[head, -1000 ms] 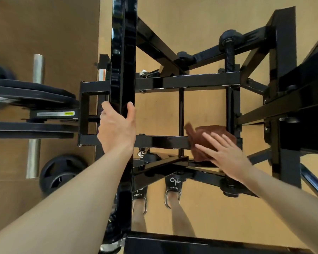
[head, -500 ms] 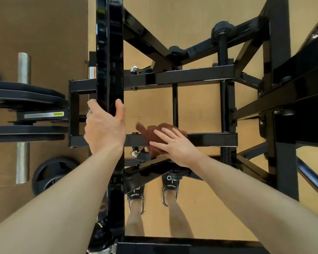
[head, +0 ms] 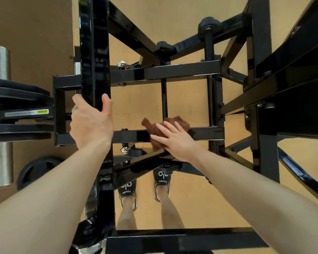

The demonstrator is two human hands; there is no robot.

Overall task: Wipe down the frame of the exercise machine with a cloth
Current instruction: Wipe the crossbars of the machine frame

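The black steel frame (head: 173,72) of the exercise machine fills the view from above. My left hand (head: 92,121) grips its thick upright post (head: 95,52), thumb on the right side and fingers wrapped round the left. A brown cloth (head: 152,128) lies bunched on the lower crossbar (head: 207,133), near the thin vertical rod. My right hand (head: 176,142) presses it flat onto the bar with straight fingers. Part of the cloth is hidden under that hand.
Black weight plates (head: 17,96) sit on a steel sleeve (head: 2,63) at the left, with another plate (head: 35,171) on the brown floor mat below. A threaded rod with a knob (head: 208,39) stands right of the cloth. My feet in black slippers (head: 162,178) show beneath the frame.
My right hand slid the cloth left along the lower crossbar past the thin rod, then back a little to the right. My left hand kept its grip on the post.
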